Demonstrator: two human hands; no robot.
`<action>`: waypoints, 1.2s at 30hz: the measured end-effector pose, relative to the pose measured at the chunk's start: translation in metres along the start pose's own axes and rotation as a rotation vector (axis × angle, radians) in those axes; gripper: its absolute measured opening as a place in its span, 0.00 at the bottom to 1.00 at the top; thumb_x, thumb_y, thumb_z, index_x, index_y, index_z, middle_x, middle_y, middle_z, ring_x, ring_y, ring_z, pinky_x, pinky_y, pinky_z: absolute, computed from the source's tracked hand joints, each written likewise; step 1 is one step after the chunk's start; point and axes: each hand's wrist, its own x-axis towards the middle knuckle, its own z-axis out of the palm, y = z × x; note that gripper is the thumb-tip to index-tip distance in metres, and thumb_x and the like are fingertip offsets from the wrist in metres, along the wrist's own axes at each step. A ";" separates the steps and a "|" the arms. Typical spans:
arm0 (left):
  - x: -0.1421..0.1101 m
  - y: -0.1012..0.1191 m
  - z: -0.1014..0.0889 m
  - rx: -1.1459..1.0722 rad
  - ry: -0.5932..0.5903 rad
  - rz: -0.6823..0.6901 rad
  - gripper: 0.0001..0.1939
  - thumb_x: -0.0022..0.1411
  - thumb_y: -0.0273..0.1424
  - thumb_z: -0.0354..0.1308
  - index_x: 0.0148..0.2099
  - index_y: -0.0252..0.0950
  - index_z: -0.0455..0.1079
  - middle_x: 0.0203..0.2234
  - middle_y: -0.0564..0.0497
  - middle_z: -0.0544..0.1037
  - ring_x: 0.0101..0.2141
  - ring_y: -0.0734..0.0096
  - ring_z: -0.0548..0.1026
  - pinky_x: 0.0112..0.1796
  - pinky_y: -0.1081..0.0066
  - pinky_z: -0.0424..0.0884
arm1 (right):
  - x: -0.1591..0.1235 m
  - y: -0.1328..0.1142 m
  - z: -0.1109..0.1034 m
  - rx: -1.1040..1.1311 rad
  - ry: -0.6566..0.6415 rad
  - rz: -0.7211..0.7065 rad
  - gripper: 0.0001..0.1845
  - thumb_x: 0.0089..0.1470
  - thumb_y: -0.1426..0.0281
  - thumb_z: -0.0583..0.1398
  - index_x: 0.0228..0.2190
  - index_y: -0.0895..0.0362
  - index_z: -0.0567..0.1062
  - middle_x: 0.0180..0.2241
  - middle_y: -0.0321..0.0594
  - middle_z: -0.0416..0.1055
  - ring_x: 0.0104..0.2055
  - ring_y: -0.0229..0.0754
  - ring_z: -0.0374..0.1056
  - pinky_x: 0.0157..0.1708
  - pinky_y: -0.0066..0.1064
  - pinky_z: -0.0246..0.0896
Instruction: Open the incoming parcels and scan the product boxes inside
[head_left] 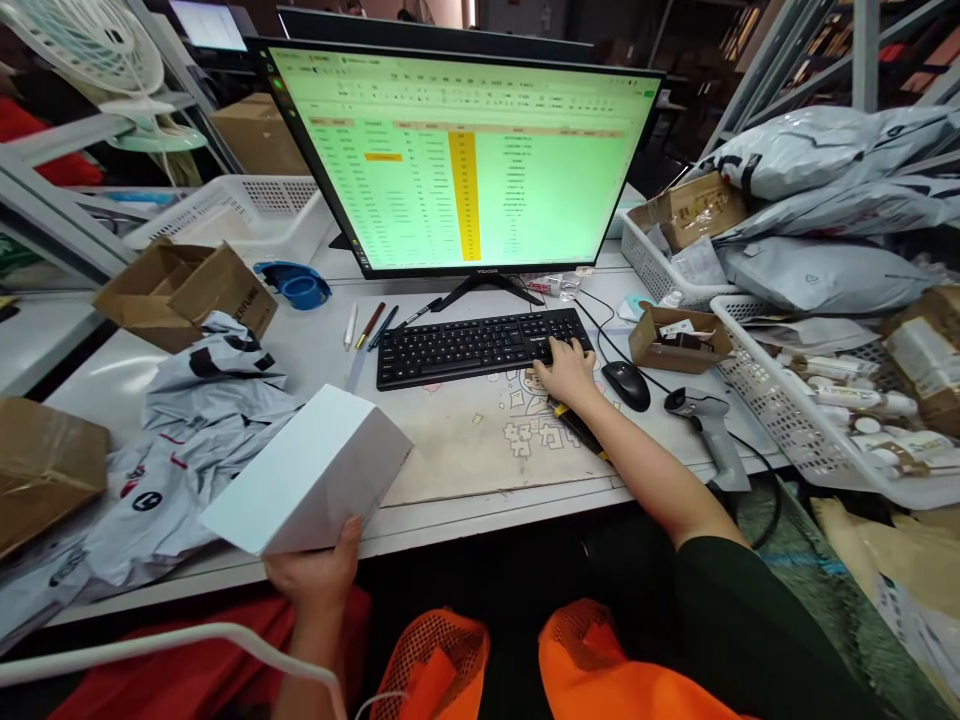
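My left hand (319,572) grips a plain white box (304,475) from below, with the thumb on its near side. The box is tilted at the desk's front edge, beside a crumpled grey plastic mailer (202,400). On the right end of the black keyboard (457,345), my right hand (568,374) rests with fingers apart over the number keys, holding nothing. Below that wrist lies a yellow-and-black utility knife (577,425), partly covered by the forearm. A black mouse (626,385) sits just right of this hand, and a grey barcode scanner (711,432) lies farther right.
A monitor (480,170) showing a spreadsheet stands behind the keyboard. Pens (369,326), a blue tape roll (304,290) and an open cardboard box (187,290) are at left. White baskets (795,420) with bottles and a small carton (679,345) crowd the right. A white cable (225,632) crosses lower left.
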 end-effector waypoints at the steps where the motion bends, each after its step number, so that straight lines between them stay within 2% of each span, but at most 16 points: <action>1: 0.000 0.000 0.000 -0.006 0.006 0.002 0.60 0.37 0.71 0.65 0.55 0.22 0.70 0.49 0.21 0.76 0.55 0.21 0.74 0.56 0.34 0.70 | 0.001 0.001 0.000 0.011 0.005 -0.004 0.36 0.70 0.57 0.54 0.70 0.63 0.61 0.68 0.57 0.64 0.73 0.64 0.47 0.65 0.57 0.46; 4: -0.001 0.002 -0.002 -0.017 0.013 0.022 0.59 0.40 0.69 0.66 0.56 0.21 0.70 0.51 0.20 0.75 0.57 0.22 0.73 0.57 0.34 0.69 | 0.002 0.000 0.001 0.027 0.049 -0.043 0.35 0.69 0.59 0.53 0.71 0.63 0.61 0.66 0.58 0.67 0.72 0.63 0.50 0.63 0.55 0.47; 8: -0.002 0.004 -0.001 -0.028 0.015 0.044 0.56 0.41 0.67 0.67 0.54 0.21 0.71 0.49 0.21 0.76 0.56 0.22 0.74 0.57 0.33 0.70 | -0.002 -0.003 0.000 0.038 0.048 -0.072 0.33 0.68 0.61 0.54 0.67 0.65 0.66 0.58 0.59 0.74 0.67 0.62 0.57 0.62 0.56 0.46; 11: -0.003 0.004 -0.001 -0.039 0.035 0.053 0.56 0.40 0.67 0.68 0.55 0.24 0.70 0.48 0.24 0.76 0.55 0.24 0.75 0.56 0.34 0.71 | -0.003 -0.005 -0.006 0.049 0.106 -0.086 0.30 0.68 0.63 0.53 0.65 0.64 0.69 0.59 0.59 0.73 0.66 0.61 0.58 0.62 0.54 0.47; 14: -0.005 0.007 -0.001 -0.040 0.030 0.046 0.55 0.39 0.68 0.68 0.54 0.26 0.70 0.44 0.28 0.77 0.53 0.27 0.76 0.54 0.36 0.73 | 0.009 -0.013 -0.011 0.043 0.035 -0.144 0.26 0.67 0.63 0.54 0.60 0.61 0.75 0.60 0.57 0.71 0.66 0.61 0.59 0.63 0.53 0.50; 17: -0.005 0.009 -0.001 -0.041 0.025 0.048 0.55 0.40 0.70 0.67 0.53 0.27 0.70 0.42 0.31 0.77 0.50 0.30 0.77 0.53 0.38 0.73 | 0.034 -0.031 -0.009 0.014 -0.027 -0.184 0.25 0.68 0.59 0.55 0.57 0.60 0.77 0.64 0.57 0.67 0.70 0.63 0.53 0.66 0.55 0.50; 19: -0.005 0.008 0.000 -0.037 0.027 0.047 0.56 0.40 0.71 0.65 0.54 0.27 0.70 0.42 0.31 0.77 0.49 0.31 0.78 0.53 0.38 0.73 | 0.051 -0.045 -0.005 -0.008 -0.023 -0.204 0.29 0.70 0.56 0.54 0.62 0.61 0.74 0.71 0.56 0.58 0.74 0.64 0.44 0.69 0.58 0.46; 21: -0.006 0.005 0.001 -0.027 0.023 0.038 0.58 0.41 0.71 0.65 0.55 0.24 0.70 0.44 0.27 0.77 0.50 0.28 0.77 0.52 0.36 0.73 | 0.059 -0.052 -0.002 -0.029 -0.082 -0.204 0.32 0.72 0.53 0.52 0.65 0.61 0.71 0.75 0.56 0.50 0.77 0.65 0.39 0.70 0.61 0.42; 23: -0.008 0.000 0.002 -0.018 0.019 0.036 0.60 0.42 0.71 0.65 0.58 0.21 0.69 0.47 0.23 0.76 0.52 0.25 0.76 0.52 0.35 0.73 | 0.055 -0.050 -0.002 -0.043 -0.121 -0.199 0.34 0.73 0.52 0.50 0.67 0.61 0.69 0.75 0.56 0.47 0.77 0.64 0.38 0.71 0.62 0.41; 26: -0.011 -0.007 0.005 -0.007 0.022 0.062 0.63 0.44 0.70 0.66 0.62 0.19 0.66 0.52 0.20 0.74 0.55 0.25 0.74 0.55 0.35 0.71 | 0.027 -0.033 -0.004 -0.038 -0.043 -0.183 0.35 0.72 0.53 0.50 0.69 0.60 0.65 0.74 0.56 0.51 0.76 0.63 0.44 0.70 0.61 0.45; 29: -0.013 -0.008 0.006 -0.001 0.028 0.069 0.62 0.47 0.70 0.65 0.62 0.17 0.67 0.51 0.21 0.74 0.54 0.26 0.75 0.54 0.37 0.72 | -0.003 -0.013 0.000 -0.044 -0.058 -0.157 0.32 0.71 0.54 0.54 0.66 0.58 0.71 0.74 0.56 0.51 0.76 0.66 0.42 0.69 0.62 0.46; 32: -0.012 -0.006 0.007 0.005 0.033 0.064 0.62 0.45 0.73 0.62 0.59 0.18 0.69 0.47 0.24 0.75 0.52 0.28 0.76 0.53 0.38 0.72 | -0.014 -0.005 0.007 -0.040 -0.012 -0.176 0.30 0.70 0.55 0.55 0.63 0.60 0.74 0.75 0.57 0.47 0.77 0.66 0.37 0.69 0.61 0.44; 34: -0.010 -0.004 0.007 0.008 0.028 0.061 0.61 0.44 0.74 0.61 0.57 0.21 0.70 0.46 0.26 0.75 0.52 0.31 0.76 0.54 0.40 0.72 | -0.012 -0.005 0.012 -0.018 0.028 -0.203 0.30 0.69 0.56 0.55 0.60 0.63 0.76 0.73 0.59 0.53 0.76 0.65 0.39 0.69 0.59 0.44; 36: -0.007 -0.003 0.006 0.012 0.028 0.050 0.61 0.44 0.75 0.59 0.57 0.23 0.69 0.46 0.28 0.75 0.51 0.33 0.76 0.54 0.43 0.72 | -0.010 -0.006 0.015 0.008 0.033 -0.222 0.31 0.69 0.57 0.55 0.61 0.65 0.75 0.67 0.62 0.63 0.73 0.63 0.47 0.69 0.57 0.44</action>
